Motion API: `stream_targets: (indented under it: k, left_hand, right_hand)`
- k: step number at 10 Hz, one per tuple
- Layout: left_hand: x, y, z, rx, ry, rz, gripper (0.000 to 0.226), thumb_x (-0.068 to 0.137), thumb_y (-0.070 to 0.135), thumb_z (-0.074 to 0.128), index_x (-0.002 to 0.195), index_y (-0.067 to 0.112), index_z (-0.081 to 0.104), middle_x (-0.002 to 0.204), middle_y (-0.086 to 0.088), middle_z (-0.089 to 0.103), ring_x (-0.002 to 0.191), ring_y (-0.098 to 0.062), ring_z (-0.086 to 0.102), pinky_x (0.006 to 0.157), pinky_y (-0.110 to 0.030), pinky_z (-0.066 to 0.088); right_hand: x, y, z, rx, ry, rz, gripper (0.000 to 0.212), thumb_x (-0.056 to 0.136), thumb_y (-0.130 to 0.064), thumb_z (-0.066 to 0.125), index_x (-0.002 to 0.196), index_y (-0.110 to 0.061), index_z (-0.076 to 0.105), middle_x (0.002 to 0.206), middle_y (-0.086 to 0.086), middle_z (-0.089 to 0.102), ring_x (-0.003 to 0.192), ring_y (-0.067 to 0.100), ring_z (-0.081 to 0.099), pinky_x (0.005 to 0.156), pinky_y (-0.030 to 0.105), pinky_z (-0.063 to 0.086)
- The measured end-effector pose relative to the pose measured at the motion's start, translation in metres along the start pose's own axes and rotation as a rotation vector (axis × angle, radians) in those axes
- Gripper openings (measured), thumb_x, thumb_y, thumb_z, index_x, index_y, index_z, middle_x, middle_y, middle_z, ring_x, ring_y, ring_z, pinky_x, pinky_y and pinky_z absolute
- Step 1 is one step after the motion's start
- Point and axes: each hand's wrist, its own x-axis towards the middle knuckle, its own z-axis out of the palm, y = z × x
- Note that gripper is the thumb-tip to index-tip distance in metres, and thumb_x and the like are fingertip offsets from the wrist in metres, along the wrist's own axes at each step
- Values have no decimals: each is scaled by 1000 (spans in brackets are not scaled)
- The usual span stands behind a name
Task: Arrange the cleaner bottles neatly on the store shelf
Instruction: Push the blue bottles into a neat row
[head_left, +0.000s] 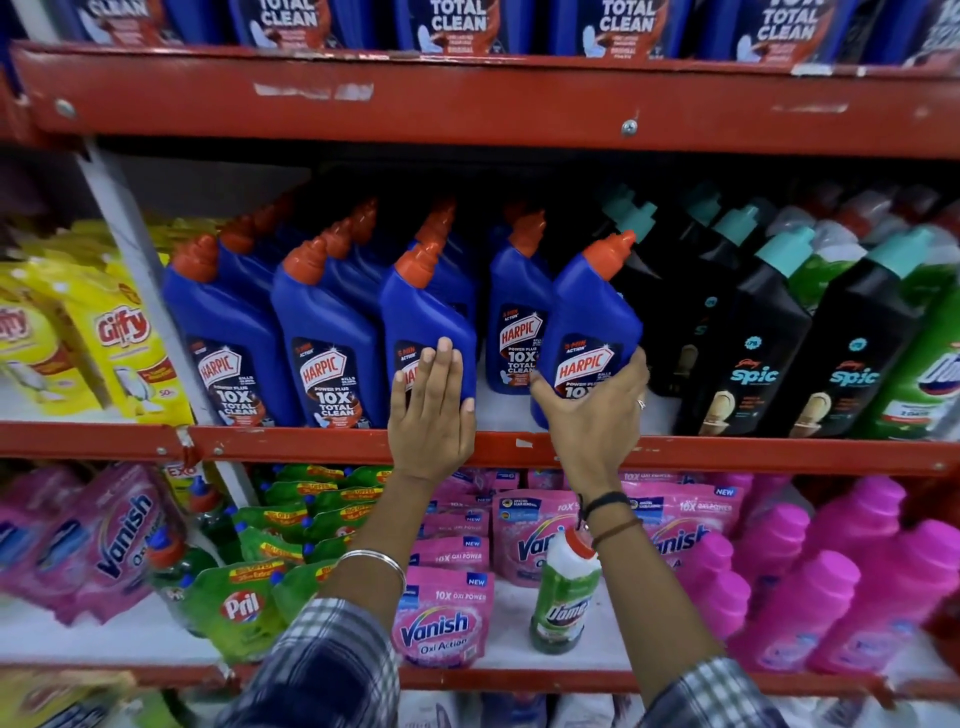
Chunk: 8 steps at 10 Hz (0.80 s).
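Blue Harpic cleaner bottles with orange caps stand in rows on the middle shelf. My right hand grips the base of one Harpic bottle, which tilts to the right at the shelf's front edge. My left hand lies flat, fingers together, against the front of another Harpic bottle in the third row. Behind the gap between my hands stands one more Harpic bottle, set further back. Two front Harpic bottles stand to the left.
Black Spic bottles with teal caps stand right of the held bottle, green Domex bottles beyond. Yellow Giffy pouches fill the left. Below are Vanish pouches, Pril pouches, a lone Domex bottle and pink bottles.
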Motion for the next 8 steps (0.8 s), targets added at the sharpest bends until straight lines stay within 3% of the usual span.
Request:
stream_targets:
  k: [3,5,8]
  left_hand:
    - [-1,-1,0,-12,1,5,65,96,30,33,153,9,9,162,-2,0,148,-16,5,121,-38,-1]
    - [-1,-1,0,-22,-4,1,63,97,30,31,153,9,10,162,-2,0,148,-16,5,121,-38,1]
    - [-1,-1,0,-24,-5,2,60,100,31,27,153,9,11,162,-2,0,148,-16,5,121,-38,1]
  right_hand:
    - [-20,-13,16,-32,-73,2,115,60,-50,83,147,-9,18,147,10,38,128,31,45,89,44,49]
    - [-23,-20,15,-40,-95,10,112,63,-48,83,145,-5,20,143,12,41,125,31,47,88,44,49]
    - [-29,-17,19,-118,-104,-59,110,63,-65,74,142,-5,25,138,13,45,122,30,49,79,43,52]
